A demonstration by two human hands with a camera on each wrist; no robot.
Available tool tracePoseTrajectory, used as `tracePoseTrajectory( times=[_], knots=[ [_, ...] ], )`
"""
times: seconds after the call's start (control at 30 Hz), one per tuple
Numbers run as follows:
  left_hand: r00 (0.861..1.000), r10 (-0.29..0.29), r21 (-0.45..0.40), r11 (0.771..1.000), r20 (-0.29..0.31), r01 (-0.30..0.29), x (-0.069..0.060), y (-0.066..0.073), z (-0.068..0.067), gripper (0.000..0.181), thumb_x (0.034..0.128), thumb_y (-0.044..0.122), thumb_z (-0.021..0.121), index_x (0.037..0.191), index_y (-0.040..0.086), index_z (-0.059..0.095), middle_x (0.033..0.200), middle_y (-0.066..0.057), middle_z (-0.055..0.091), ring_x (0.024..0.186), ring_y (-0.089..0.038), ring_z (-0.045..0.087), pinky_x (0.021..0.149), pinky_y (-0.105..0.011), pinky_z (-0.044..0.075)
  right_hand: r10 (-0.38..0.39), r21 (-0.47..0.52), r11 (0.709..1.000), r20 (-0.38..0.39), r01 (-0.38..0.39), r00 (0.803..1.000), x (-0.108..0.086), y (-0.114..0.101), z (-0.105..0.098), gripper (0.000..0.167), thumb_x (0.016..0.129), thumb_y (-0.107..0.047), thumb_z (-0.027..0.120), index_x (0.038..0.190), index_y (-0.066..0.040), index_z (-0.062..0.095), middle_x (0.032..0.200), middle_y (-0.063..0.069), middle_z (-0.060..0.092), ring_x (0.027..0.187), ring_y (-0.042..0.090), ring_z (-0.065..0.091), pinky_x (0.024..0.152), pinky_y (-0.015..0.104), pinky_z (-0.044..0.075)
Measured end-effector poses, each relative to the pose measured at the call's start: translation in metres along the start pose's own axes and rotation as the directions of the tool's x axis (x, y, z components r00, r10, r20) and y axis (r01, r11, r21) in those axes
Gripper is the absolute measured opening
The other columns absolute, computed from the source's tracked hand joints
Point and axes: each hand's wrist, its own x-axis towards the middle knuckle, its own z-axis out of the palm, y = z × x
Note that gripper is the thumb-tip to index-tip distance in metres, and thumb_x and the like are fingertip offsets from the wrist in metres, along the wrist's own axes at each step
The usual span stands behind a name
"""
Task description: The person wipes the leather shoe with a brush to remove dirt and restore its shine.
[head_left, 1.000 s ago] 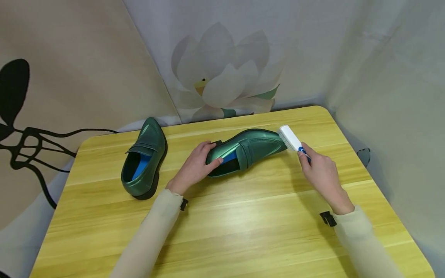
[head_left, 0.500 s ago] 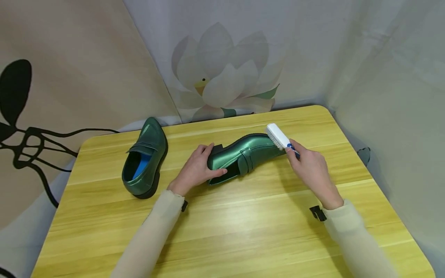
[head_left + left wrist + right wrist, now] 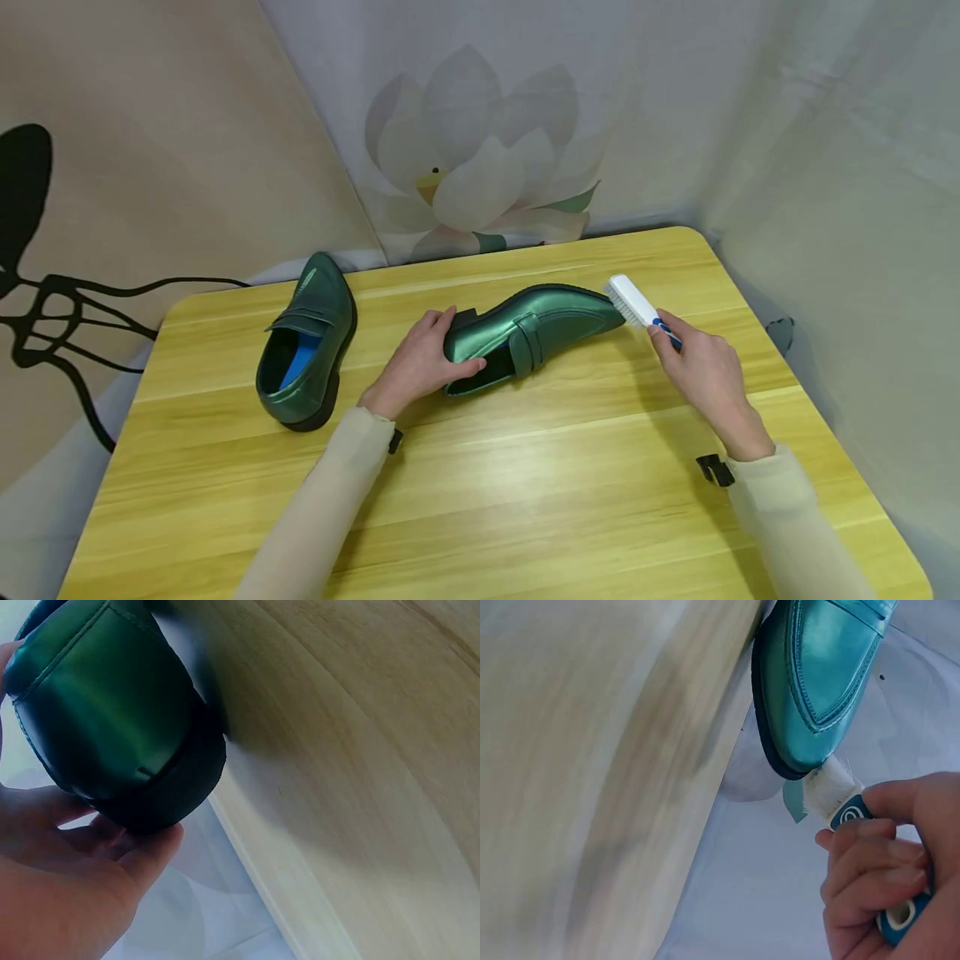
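A glossy green loafer (image 3: 562, 321) lies tilted on its side at the middle of the table, toe to the right. My left hand (image 3: 420, 358) grips its heel, thumb at the shoe's opening and fingers round the back; the left wrist view shows the fingers at the dark heel block (image 3: 172, 795). In my right hand (image 3: 705, 371) is a white and blue brush (image 3: 633, 302), held by its handle. Its bristles (image 3: 829, 787) are at the toe tip in the right wrist view. The matching loafer (image 3: 307, 346) stands upright to the left, untouched.
The wooden table (image 3: 480, 508) has a rounded far right corner. Behind it hangs a pale curtain (image 3: 660, 108) with a printed flower. A black line-shaped figure (image 3: 67, 308) shows on the left of the cloth.
The brush moved left along the toe, then back right to the toe tip. The held loafer has rolled a little, hiding most of its blue insole. The other loafer stays put.
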Motion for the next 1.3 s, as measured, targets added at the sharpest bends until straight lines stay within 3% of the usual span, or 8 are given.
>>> tracePoseTrajectory(
  times=[0.17,0.3,0.47,0.57,0.77,0.9,1.3],
  knots=[
    [1.000,0.002,0.008,1.000,0.002,-0.002,-0.003,0.001,-0.001,0.108,0.0838,0.056,0.081,0.162,0.003,0.029,0.149,-0.019,0.043,0.126,-0.034,0.048,0.106,-0.049,0.045,-0.035,0.006,0.999,0.022,0.035,0.999,0.010,-0.018,0.002,0.048,0.108,-0.033,0.055,0.139,0.003,0.062,0.062,0.009,0.058,0.043,0.018,0.037,0.043,0.035,0.030],
    [1.000,0.011,0.017,1.000,0.007,-0.011,-0.005,0.002,0.001,0.109,0.0831,0.056,0.081,0.162,0.003,0.029,0.150,-0.020,0.042,0.126,-0.033,0.047,0.106,-0.048,0.045,-0.089,0.000,0.996,0.034,0.089,0.995,0.020,-0.041,0.009,0.045,0.107,-0.030,0.057,0.137,0.002,0.064,0.077,0.018,0.069,0.046,0.020,0.043,0.043,0.035,0.032],
    [1.000,0.011,0.024,1.000,0.007,-0.011,-0.006,0.003,0.004,0.110,0.0824,0.057,0.082,0.162,0.003,0.029,0.151,-0.020,0.041,0.126,-0.033,0.048,0.106,-0.048,0.046,-0.139,-0.025,0.990,0.051,0.141,0.989,0.027,-0.064,0.016,0.045,0.106,-0.033,0.058,0.137,-0.001,0.065,0.071,0.014,0.066,0.046,0.022,0.046,0.041,0.035,0.034],
    [1.000,0.017,0.026,1.000,0.008,-0.017,-0.006,0.003,0.005,0.110,0.0826,0.058,0.081,0.162,0.003,0.029,0.151,-0.021,0.041,0.127,-0.034,0.048,0.106,-0.048,0.046,-0.135,-0.030,0.990,0.043,0.137,0.990,0.026,-0.064,0.016,0.045,0.106,-0.033,0.058,0.137,-0.002,0.066,0.069,0.013,0.066,0.046,0.021,0.046,0.041,0.035,0.033],
    [1.000,0.018,0.028,0.999,-0.005,-0.018,-0.006,0.002,0.004,0.110,0.0825,0.058,0.081,0.162,0.002,0.030,0.151,-0.022,0.042,0.129,-0.036,0.048,0.108,-0.049,0.045,-0.086,-0.037,0.996,0.019,0.087,0.996,0.018,-0.043,0.008,0.043,0.106,-0.029,0.059,0.138,0.000,0.065,0.074,0.017,0.069,0.042,0.019,0.038,0.041,0.033,0.030],
    [1.000,0.009,0.043,0.999,-0.007,-0.009,-0.007,0.002,0.002,0.110,0.0819,0.058,0.082,0.162,0.003,0.030,0.152,-0.022,0.041,0.131,-0.037,0.047,0.110,-0.050,0.044,-0.100,-0.044,0.994,0.013,0.100,0.995,0.018,-0.039,0.006,0.043,0.106,-0.028,0.059,0.137,0.001,0.065,0.074,0.018,0.069,0.041,0.018,0.038,0.040,0.033,0.029],
    [1.000,-0.003,0.069,0.998,-0.014,0.004,-0.010,0.007,0.005,0.110,0.0813,0.057,0.083,0.161,0.002,0.031,0.149,-0.022,0.043,0.124,-0.034,0.049,0.106,-0.048,0.046,-0.175,-0.052,0.983,0.036,0.177,0.984,0.026,-0.083,0.025,0.043,0.105,-0.031,0.060,0.137,-0.003,0.066,0.076,0.017,0.070,0.046,0.023,0.047,0.041,0.035,0.035]
  ],
)
